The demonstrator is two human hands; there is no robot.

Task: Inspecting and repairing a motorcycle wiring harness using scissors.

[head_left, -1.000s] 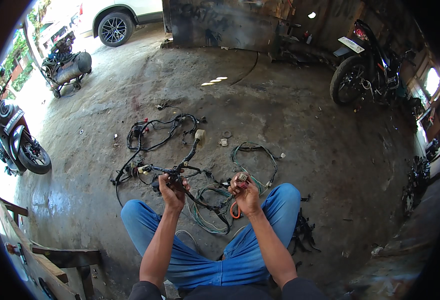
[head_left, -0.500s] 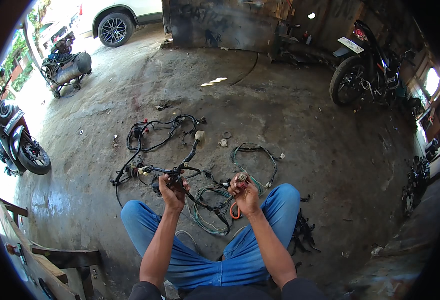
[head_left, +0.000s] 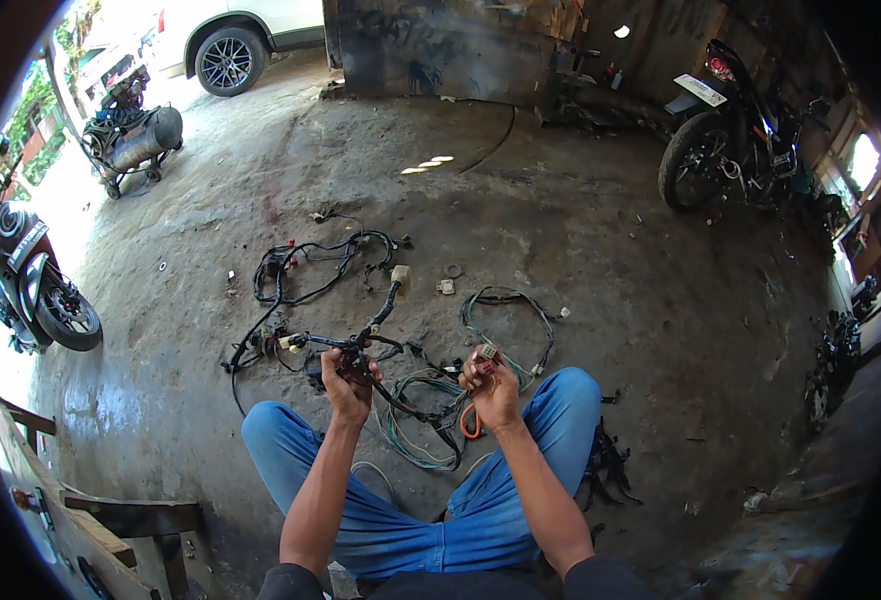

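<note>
My left hand (head_left: 348, 385) grips a black wiring harness (head_left: 375, 320) with branches and pale connectors (head_left: 397, 275). My right hand (head_left: 490, 395) is closed on a small multi-pin connector (head_left: 484, 356), light-coloured with a reddish part at my fingers. Coiled green-and-white wires (head_left: 510, 293) lie on the concrete around and beyond my right hand, with a thick orange loop (head_left: 470, 428) just below it. Farther forward and left, another looped black harness (head_left: 325, 285) lies on the floor with several connectors. A loose pale connector (head_left: 446, 287) sits near a small dark ring (head_left: 453, 270).
A black motorbike (head_left: 720, 150) stands back right, a scooter (head_left: 45, 285) at left, a wheeled air compressor (head_left: 140, 140) and white car (head_left: 240, 30) farther back. A wooden bench (head_left: 80, 510) is at lower left. Black parts (head_left: 610, 465) lie beside my right knee.
</note>
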